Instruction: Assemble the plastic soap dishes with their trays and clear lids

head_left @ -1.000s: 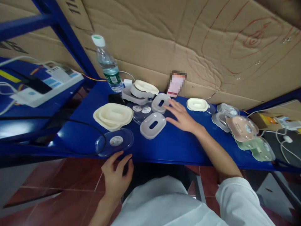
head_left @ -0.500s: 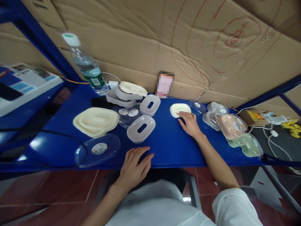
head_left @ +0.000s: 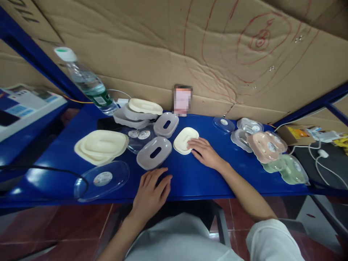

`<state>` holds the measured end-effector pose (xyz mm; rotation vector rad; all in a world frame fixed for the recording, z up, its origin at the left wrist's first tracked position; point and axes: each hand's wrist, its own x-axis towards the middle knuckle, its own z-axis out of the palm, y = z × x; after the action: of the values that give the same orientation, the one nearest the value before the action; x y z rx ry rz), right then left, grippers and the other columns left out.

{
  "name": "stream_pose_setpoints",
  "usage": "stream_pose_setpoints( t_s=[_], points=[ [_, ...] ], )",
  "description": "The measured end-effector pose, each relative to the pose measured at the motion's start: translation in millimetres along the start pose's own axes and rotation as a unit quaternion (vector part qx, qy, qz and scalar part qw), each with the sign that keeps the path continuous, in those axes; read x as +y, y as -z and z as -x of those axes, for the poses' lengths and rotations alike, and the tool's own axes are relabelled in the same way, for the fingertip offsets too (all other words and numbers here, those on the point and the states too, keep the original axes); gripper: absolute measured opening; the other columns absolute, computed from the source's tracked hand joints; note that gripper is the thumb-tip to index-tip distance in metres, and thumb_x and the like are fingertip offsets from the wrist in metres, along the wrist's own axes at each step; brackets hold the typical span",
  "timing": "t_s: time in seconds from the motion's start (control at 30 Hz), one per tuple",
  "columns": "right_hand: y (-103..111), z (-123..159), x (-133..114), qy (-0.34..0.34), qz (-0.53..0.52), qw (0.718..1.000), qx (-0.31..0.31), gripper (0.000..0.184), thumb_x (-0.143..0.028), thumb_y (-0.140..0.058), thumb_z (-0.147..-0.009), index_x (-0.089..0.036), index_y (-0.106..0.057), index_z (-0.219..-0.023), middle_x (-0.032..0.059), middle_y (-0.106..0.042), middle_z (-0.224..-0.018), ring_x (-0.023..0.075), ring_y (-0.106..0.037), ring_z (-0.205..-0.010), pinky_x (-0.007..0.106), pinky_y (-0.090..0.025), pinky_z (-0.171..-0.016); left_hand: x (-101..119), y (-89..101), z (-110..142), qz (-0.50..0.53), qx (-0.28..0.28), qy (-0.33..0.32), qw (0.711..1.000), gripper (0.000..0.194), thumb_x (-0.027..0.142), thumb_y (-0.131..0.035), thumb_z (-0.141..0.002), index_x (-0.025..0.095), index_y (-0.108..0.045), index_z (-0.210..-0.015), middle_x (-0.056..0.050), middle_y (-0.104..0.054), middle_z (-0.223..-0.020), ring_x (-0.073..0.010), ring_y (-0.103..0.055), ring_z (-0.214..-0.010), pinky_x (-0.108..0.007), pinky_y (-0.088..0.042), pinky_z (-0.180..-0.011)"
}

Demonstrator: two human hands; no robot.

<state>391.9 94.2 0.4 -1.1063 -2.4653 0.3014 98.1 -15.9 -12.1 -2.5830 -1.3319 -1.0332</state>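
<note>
My right hand (head_left: 205,151) has its fingertips over the right edge of a small cream soap dish (head_left: 181,139), its thumb low at the edge. The dish lies turned at an angle on the blue table. My left hand (head_left: 152,190) rests near the table's front edge, fingers loosely curved and apart, holding nothing. Just beyond it is a grey slotted soap dish (head_left: 145,154); a second grey slotted dish (head_left: 160,125) is farther back. To the left are stacked cream dishes (head_left: 106,143) and a clear oval lid (head_left: 119,177) with a round sticker.
Grey and cream dishes (head_left: 133,117) are piled by a water bottle (head_left: 92,87). A phone with a blurred screen (head_left: 182,100) leans on the cardboard wall. At right lie a clear lid (head_left: 221,124), a pink dish (head_left: 259,148) and a green dish (head_left: 289,170). A black cable crosses the left.
My right hand has brought the cream soap dish leftward and turned it, closer to the grey slotted dishes. My left hand stays nearly in place. The view has shifted slightly.
</note>
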Motion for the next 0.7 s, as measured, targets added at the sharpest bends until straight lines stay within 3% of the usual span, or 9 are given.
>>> stream_pose_setpoints(
  t_s=[0.17,0.33,0.5,0.7],
  points=[
    [10.2,-0.9,-0.2,-0.007,0.014,0.999,0.040,0.025,-0.027,-0.056,-0.110,-0.027,-0.075,-0.127,0.0061,-0.078,-0.132,0.0241,-0.069,-0.130,0.049,-0.049,-0.116,-1.6,-3.1,2.9,0.000,0.011,0.010,1.000,0.018,0.010,-0.063,-0.100,0.019,-0.068,-0.115,-0.013,-0.073,-0.123,-0.0276,-0.070,-0.109,-0.044,-0.052,-0.096],
    [19.3,-19.0,-17.7,0.020,0.023,0.998,0.061,0.026,-0.027,-0.055,-0.111,-0.027,-0.074,-0.129,0.0060,-0.079,-0.129,0.0234,-0.070,-0.128,0.046,-0.048,-0.114,-0.8,-4.1,4.4,0.007,0.016,0.014,1.000,0.017,0.011,-0.063,-0.100,0.018,-0.068,-0.115,-0.013,-0.073,-0.121,-0.0282,-0.070,-0.109,-0.044,-0.053,-0.094],
    [14.2,-66.6,-45.6,0.081,0.072,0.994,0.028,0.028,-0.021,-0.052,-0.111,-0.026,-0.075,-0.127,0.0059,-0.079,-0.130,0.0237,-0.068,-0.127,0.049,-0.038,-0.118,0.0,-3.9,4.2,0.012,0.025,0.018,0.999,0.017,0.011,-0.063,-0.100,0.018,-0.068,-0.114,-0.013,-0.073,-0.120,-0.0281,-0.070,-0.107,-0.044,-0.054,-0.094],
    [1.6,-131.3,-67.4,0.097,0.102,0.990,0.005,0.034,-0.012,-0.052,-0.108,-0.023,-0.072,-0.132,0.0077,-0.077,-0.132,0.0235,-0.065,-0.129,0.046,-0.036,-0.116,0.3,-3.0,5.1,0.014,0.035,0.023,0.999,0.015,0.012,-0.061,-0.101,0.018,-0.069,-0.113,-0.012,-0.073,-0.120,-0.0272,-0.070,-0.106,-0.042,-0.054,-0.092]
  ],
)
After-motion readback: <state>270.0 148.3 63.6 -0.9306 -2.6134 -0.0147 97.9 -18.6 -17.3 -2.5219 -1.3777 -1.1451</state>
